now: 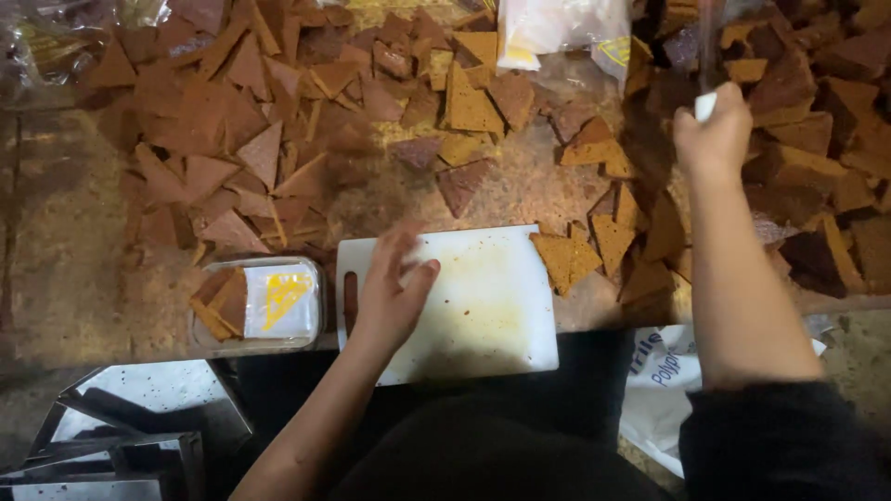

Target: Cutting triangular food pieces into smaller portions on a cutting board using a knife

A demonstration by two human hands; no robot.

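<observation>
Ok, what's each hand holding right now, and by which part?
Right hand grips a knife by its white handle. Left hand rests flat on the white cutting board, holding nothing.

The left hand (390,297) and its forearm are bare to the elbow. The right hand (713,134) is bare too, with a dark sleeve pushed up near the elbow; dark clothing covers the lap.

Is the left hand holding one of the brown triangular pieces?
No: the left hand lies flat and empty on the white cutting board.
</observation>
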